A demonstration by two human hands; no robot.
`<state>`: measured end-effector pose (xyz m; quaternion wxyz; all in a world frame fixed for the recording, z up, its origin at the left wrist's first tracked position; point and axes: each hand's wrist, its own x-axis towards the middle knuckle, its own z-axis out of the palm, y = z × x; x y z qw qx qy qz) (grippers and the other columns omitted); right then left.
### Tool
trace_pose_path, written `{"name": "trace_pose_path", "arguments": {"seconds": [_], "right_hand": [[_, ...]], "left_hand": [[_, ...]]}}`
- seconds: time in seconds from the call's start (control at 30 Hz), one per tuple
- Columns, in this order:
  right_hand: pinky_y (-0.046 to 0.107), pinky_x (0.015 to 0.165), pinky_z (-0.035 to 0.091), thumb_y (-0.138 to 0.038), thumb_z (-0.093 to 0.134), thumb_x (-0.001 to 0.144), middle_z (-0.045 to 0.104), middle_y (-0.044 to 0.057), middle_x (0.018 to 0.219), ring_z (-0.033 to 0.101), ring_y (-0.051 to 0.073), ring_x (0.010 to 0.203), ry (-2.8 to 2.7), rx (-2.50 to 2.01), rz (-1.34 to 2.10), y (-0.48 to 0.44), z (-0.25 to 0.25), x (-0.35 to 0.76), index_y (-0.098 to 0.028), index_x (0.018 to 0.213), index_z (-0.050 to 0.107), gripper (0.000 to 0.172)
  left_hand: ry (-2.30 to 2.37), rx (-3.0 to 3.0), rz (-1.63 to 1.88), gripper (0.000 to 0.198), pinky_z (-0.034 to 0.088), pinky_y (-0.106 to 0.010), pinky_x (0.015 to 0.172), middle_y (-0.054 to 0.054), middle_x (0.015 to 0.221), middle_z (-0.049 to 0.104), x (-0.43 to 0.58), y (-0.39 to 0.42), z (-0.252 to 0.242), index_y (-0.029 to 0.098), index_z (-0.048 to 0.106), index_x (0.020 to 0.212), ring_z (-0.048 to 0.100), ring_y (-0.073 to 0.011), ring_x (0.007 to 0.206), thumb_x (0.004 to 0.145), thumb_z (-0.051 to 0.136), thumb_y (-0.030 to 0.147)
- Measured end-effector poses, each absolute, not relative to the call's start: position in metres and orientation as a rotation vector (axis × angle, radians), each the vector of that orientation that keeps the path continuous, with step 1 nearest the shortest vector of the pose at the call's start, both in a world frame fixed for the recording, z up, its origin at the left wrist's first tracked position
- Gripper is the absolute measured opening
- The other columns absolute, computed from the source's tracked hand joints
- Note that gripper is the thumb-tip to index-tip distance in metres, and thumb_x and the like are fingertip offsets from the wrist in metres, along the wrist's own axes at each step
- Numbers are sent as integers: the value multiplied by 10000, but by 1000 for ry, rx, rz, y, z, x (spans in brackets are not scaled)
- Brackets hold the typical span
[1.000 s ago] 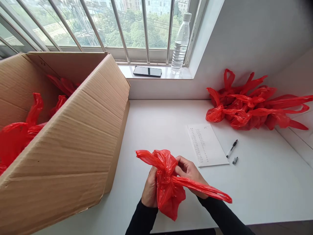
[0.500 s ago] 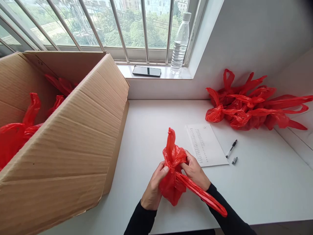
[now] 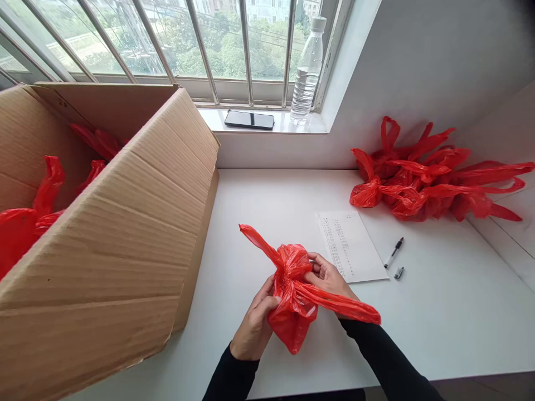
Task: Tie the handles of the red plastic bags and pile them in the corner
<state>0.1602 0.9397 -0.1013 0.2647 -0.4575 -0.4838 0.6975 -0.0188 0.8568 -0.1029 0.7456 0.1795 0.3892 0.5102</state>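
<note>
A knotted red plastic bag (image 3: 292, 317) is held between both hands above the front of the white table. My left hand (image 3: 254, 323) is closed on the bag's left side, its thumb lying along the plastic. On the upper right side, my right hand (image 3: 330, 278) grips the bag with fingers partly hidden behind it. One twisted handle sticks out to the upper left, and the other stretches right across my right wrist. What the bag contains is hidden.
A large cardboard box (image 3: 137, 223) with red bags inside stands at the left. More red bags (image 3: 418, 178) are heaped at the back right. A written sheet (image 3: 355, 250), pen (image 3: 393, 252) and cap (image 3: 399, 273) lie nearby. A phone (image 3: 249, 120) and water bottle (image 3: 307, 78) occupy the windowsill.
The bag has turned in my hands: its upper handle has swung from upright to the upper left, and the other handle has risen nearer to level. Both hands keep hold.
</note>
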Motion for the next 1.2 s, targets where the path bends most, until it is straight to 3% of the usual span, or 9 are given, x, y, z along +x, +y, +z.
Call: {"name": "trace_pose_path", "arguments": {"seconds": [0.1,0.2,0.4,0.57,0.67,0.77,0.87,1.0,1.2], "right_hand": [[420,958,509,-475,691,885,667,79,1184,659,228,1060,-1385,-1204,1944,938,-98,161,-283,1470,382,689],[412,965,504,-451,687,895,674,73,1187,655,220,1046,-1432,-1119,1935,933,-92,158,-281,1448,434,632],[402,840,547,-480,715,869,701,69,1135,683,238,960,-1077,-1234,1854,930,-95,151,-286,1329,487,549],[490,1025,478,-518,729,849,684,93,1215,659,281,1107,-963,-1122,1884,927,-88,153,-281,1351,472,611],[518,1100,417,-604,633,890,595,119,1376,581,289,1259,-971,-1090,1969,922,-88,158,-289,1497,331,747],[495,1092,422,-535,722,854,592,117,1362,582,271,1241,-1130,-1105,2019,918,-97,161,-282,1557,216,903],[444,1027,472,-462,694,899,660,94,1232,631,243,1129,-1180,-1138,1972,918,-106,159,-256,1510,336,737],[388,970,505,-410,610,958,664,84,1259,620,235,1147,-1166,-1100,1925,919,-106,154,-252,1434,473,520],[387,1018,497,-426,601,954,616,69,1367,602,236,1197,-1174,-1114,1875,912,-108,155,-308,1468,423,556]], "left_hand": [[876,504,1094,577,469,-318,815,-72,1250,679,-21,855,-103,275,595,1362,634,-207,885,799,656,160],[953,575,1087,535,467,-315,830,-83,1248,675,-20,858,-103,252,612,1335,637,-212,914,813,658,144],[843,594,1105,589,479,-372,885,-116,1270,649,-19,860,-95,259,484,1450,648,-252,973,898,659,368],[898,673,1128,558,468,-347,934,-95,1226,668,-16,859,-96,242,545,1380,614,-239,1036,856,728,291],[1028,592,1213,472,481,-323,925,-68,1185,690,-14,862,-100,250,584,1311,625,-226,1037,861,724,281],[1090,581,1253,451,486,-321,941,-55,1152,706,-13,864,-102,260,592,1290,640,-226,1046,861,727,291],[1105,582,1249,449,488,-318,943,-50,1160,710,-13,863,-102,270,593,1293,644,-222,1048,862,719,280],[1138,577,1235,483,489,-339,945,-61,1181,696,-13,864,-105,261,579,1299,635,-235,1058,834,712,252],[1612,820,1251,607,491,-404,953,-104,1382,507,-11,858,-107,276,420,1407,552,-263,1163,832,604,218]]}}
